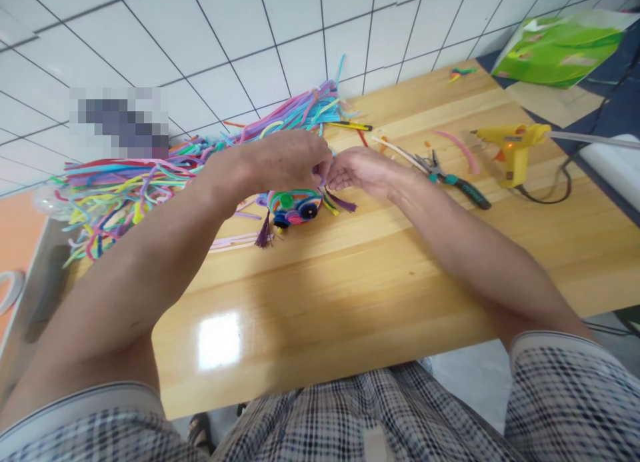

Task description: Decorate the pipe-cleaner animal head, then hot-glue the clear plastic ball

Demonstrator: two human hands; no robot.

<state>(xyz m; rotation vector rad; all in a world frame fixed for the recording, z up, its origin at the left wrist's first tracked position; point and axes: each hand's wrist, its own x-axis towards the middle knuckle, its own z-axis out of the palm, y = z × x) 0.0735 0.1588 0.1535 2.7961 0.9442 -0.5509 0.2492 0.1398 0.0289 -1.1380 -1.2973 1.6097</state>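
My left hand (306,157) is closed in a pinch, with a small bit of purple pipe cleaner (321,174) showing at its fingertips. Close against it, my right hand (356,170) has its fingers curled in; what they hold is hidden. Just below both hands sits a colourful pipe-cleaner figure (294,206) with green, blue, orange and pink coils and round black eyes. Purple tassels (263,231) hang at its two sides. The hands partly cover its top.
A heap of loose pipe cleaners (120,189) and a bundle (300,112) lie along the tiled wall. To the right are pliers (460,182), a yellow glue gun (517,145) with its cord, a pink strip (459,149) and a green package (560,52). A yellow cutter (353,125) lies behind the hands.
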